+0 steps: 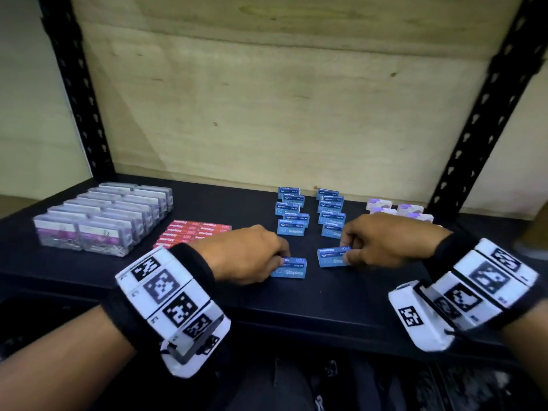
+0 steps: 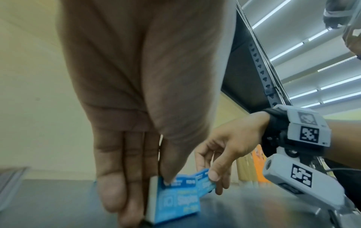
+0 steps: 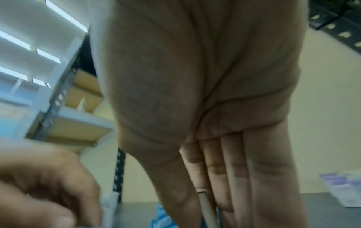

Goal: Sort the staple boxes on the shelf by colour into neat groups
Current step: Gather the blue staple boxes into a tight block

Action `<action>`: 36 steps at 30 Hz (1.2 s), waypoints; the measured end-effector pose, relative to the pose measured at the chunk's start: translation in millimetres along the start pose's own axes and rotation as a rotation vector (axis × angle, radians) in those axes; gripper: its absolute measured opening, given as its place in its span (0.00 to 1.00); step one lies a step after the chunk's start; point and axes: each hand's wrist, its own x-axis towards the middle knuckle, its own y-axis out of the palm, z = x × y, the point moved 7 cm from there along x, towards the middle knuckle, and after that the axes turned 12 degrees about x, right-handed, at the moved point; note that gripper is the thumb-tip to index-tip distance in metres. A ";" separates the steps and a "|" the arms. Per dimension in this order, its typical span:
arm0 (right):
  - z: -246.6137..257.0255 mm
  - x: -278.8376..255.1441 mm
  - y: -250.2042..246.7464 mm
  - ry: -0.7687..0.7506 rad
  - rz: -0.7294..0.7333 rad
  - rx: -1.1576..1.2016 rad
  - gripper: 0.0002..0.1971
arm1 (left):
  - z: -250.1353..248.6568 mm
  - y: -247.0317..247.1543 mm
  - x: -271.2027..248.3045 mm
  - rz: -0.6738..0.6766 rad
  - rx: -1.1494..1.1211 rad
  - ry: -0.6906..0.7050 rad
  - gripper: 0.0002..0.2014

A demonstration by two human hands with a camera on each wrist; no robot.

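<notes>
Currently both hands down on black shelf (image 1: pixel 370 292), each on a blue staple box.

Left hand (image 1: pixel 246 255): thumb and fingers pinching a blue box (image 1: pixel 292 269) from above, box upright on the shelf, printed face toward camera. Left wrist view confirms: thumb on top edge, fingers behind (image 2: pixel 117 177).

Right hand (image 1: pixel 382 246): pinching a second blue box (image 1: pixel 332 256) by its right end, thumb in front, box tilted. Lifted or resting: cannot tell. Seen again from left wrist (image 2: pixel 205 180), just beside the first box, at 2 o'clock of it.

Rest of shelf, clock directions from the two held boxes:
- 12 o'clock: two columns of blue boxes (image 1: pixel 308 212), standing, running back toward the plywood back panel (image 1: pixel 267 114). Held boxes sit at the near ends of those columns, apart from them.
- 10 o'clock: red boxes (image 1: pixel 192 231) lying flat, packed together, partly hidden by left hand.
- 9–10 o'clock, further out: clear plastic cases (image 1: pixel 103 218) with purple labels, two tight rows.
- 1–2 o'clock: white-and-purple boxes (image 1: pixel 397 210), small cluster behind right hand.

Right wrist view mostly palm, blurred.
</notes>
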 end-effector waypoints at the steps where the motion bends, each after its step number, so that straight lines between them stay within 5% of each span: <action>1: 2.4 -7.3 2.8 -0.012 -0.012 0.021 0.05 | 0.6 3.7 -3.9 -0.054 -0.041 0.000 0.12; 12: -11.6 -33.0 44.0 -0.105 -0.265 0.494 0.03 | 12.2 38.3 -16.6 -0.456 -0.516 -0.059 0.09; 20: -30.1 -34.1 62.6 -0.237 -0.345 0.923 0.05 | 15.6 45.4 -20.8 -0.515 -0.619 -0.052 0.10; 36: -32.8 -29.9 63.8 -0.268 -0.358 0.951 0.08 | 19.0 47.6 -19.1 -0.498 -0.668 -0.111 0.12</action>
